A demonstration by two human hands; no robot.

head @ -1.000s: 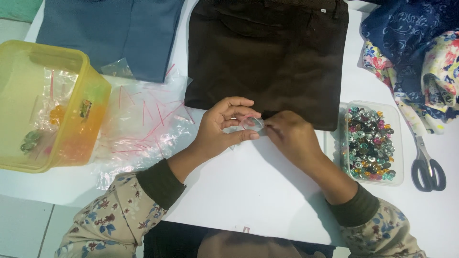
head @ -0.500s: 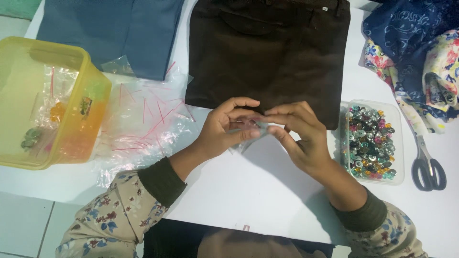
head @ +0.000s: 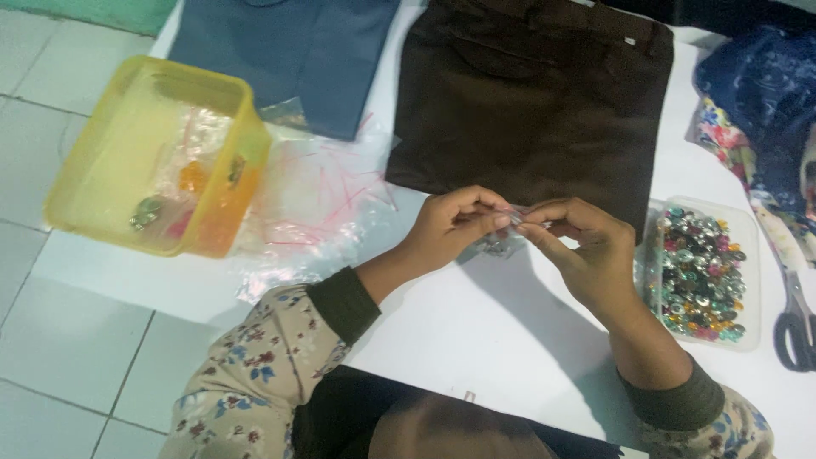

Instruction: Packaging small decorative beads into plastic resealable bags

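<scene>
Nearest to me, at the bottom of the frame, my floral sleeves with dark cuffs came in from both lower corners. My left hand (head: 455, 223) and my right hand (head: 586, 246) met just above the middle of the frame, fingertips pressed toward each other, both pinching a small clear plastic bag (head: 508, 231) between them; what it held was too small to tell. The bag hung just over the white bench (head: 476, 340).

Just beside my right hand, at the right of the frame, sat a clear tray (head: 751, 280) full of shiny coloured beads (head: 699, 274), and further right a pair of scissors (head: 795, 319) lay at the edge. Left of my hands was a loose heap of clear bags with red strips (head: 319, 204), touching a yellow plastic tub (head: 153, 157) at the upper left.

Beyond my hands lay a dark brown cloth (head: 535, 93), a blue-grey cloth (head: 297, 51) to its left, and patterned blue fabric (head: 756, 93) at the upper right.
</scene>
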